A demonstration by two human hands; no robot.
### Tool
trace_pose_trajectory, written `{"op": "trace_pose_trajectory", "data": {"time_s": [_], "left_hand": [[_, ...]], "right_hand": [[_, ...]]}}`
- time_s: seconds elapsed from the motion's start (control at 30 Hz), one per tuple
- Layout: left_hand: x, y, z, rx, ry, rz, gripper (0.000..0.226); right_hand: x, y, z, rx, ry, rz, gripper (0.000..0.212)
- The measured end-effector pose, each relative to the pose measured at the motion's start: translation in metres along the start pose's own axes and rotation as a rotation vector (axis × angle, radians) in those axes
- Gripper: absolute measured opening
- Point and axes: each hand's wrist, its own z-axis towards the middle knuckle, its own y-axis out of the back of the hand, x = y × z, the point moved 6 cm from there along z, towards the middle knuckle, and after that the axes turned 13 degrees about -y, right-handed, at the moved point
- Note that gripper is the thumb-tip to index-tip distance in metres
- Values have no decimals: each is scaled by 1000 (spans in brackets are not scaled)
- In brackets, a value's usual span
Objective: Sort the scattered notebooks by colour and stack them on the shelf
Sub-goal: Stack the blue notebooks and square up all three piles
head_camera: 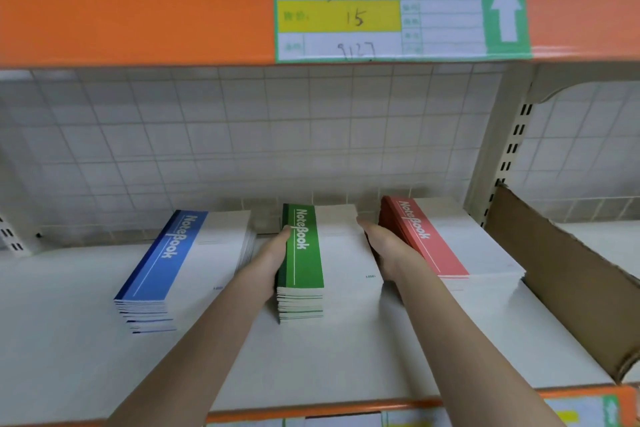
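Note:
Three notebook stacks lie side by side on the white shelf [69,340]. The blue stack [180,267] is on the left, the green stack [332,253] in the middle, the red stack [460,246] on the right. My left hand [272,262] presses flat against the green stack's left spine side. My right hand [386,248] presses against its right side, in the gap beside the red stack. Both hands clasp the green stack between them.
A brown cardboard divider [561,281] stands at the shelf's right end. The orange edge of the upper shelf [138,10] hangs overhead with a price label [381,10]. A tiled back wall [242,135] closes the rear. An upright post [502,156] stands at right.

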Motion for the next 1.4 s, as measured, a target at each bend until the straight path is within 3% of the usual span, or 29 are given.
{"op": "trace_pose_trajectory", "data": {"time_s": [0.3,0.37,0.5,0.63,0.77,0.83,1.0,1.23,1.4], "left_hand": [[-13,-2,-9,71,-50,75,44],[-28,-1,-10,67,-150,113,43],[-78,5,-16,20,-392,325,65],[-108,39,-8,-23,-458,562,52],[-115,86,-7,-82,-429,659,50],[-114,104,-8,-103,-396,685,51],[-106,152,-11,-120,-420,712,34],[-77,183,-9,21,-267,391,39],[-55,197,7,-14,-175,197,51]], "right_hand": [[7,1,-9,-120,12,-140,67],[18,4,-18,-204,88,-208,71],[49,-11,-41,-378,328,-487,64],[66,-57,-53,-322,459,-546,57],[67,-116,-47,-200,499,-517,50],[63,-142,-41,-117,467,-492,40],[47,-184,-24,0,348,-372,48],[8,-196,15,24,125,-169,53],[-4,-203,29,40,41,13,57]]}}
